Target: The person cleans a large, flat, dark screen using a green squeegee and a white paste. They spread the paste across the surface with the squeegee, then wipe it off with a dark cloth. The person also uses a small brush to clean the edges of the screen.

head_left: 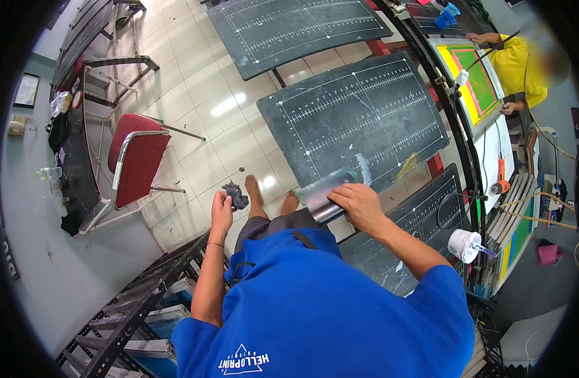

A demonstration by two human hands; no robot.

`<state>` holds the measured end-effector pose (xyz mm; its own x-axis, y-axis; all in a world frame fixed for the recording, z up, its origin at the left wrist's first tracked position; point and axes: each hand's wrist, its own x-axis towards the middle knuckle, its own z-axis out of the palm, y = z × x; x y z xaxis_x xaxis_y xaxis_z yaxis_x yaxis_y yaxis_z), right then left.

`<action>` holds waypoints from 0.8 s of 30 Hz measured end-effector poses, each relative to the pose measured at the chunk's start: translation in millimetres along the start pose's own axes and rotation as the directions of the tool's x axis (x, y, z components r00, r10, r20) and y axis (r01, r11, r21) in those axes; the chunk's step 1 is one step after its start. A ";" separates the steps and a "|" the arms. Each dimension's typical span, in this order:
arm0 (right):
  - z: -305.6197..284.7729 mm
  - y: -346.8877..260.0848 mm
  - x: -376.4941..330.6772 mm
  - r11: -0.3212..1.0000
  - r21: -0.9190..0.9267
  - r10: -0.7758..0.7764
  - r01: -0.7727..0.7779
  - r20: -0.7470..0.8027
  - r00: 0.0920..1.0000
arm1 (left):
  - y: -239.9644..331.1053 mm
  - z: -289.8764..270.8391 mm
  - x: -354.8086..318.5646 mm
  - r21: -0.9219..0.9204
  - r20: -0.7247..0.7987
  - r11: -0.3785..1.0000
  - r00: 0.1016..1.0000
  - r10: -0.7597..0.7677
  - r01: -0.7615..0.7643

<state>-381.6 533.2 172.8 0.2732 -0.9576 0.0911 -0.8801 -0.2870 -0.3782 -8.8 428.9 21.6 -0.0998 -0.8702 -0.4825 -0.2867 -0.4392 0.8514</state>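
Note:
My left hand is closed on a crumpled dark grey rag, held up in front of my left side above the tiled floor. In my right hand is a squeegee with a shiny metal holder and a greenish blade. It is tilted just off the near left corner of a black printing board, with my fingers over its right end. The rag and the squeegee are apart. My right thumb is partly hidden.
More black boards lie ahead and at right. A red chair stands left. A person in yellow handles a green-and-yellow screen frame. Nearby are an orange heat gun and white tub. A rack stands behind left.

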 end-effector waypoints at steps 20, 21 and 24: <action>-12.3 140.5 52.9 0.891 -0.151 0.345 -0.428 -0.387 0.855 | -18.1 8.7 -28.2 0.094 0.119 0.995 0.991 -0.056 0.045; -9.3 106.5 30.1 0.918 -0.109 0.313 -0.382 -0.393 0.865 | -18.1 8.8 -27.9 0.072 0.115 0.995 0.991 -0.072 0.064; 10.0 31.9 -39.5 0.922 -0.126 0.322 -0.367 -0.279 0.905 | -26.5 4.8 -22.4 0.068 0.088 0.996 0.994 -0.062 0.056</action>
<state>-416.6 562.1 147.9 -0.1446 -0.9651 0.2181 -0.9603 0.0838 -0.2662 -3.6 461.1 8.9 -0.1658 -0.8181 -0.5507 -0.3562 -0.4711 0.8070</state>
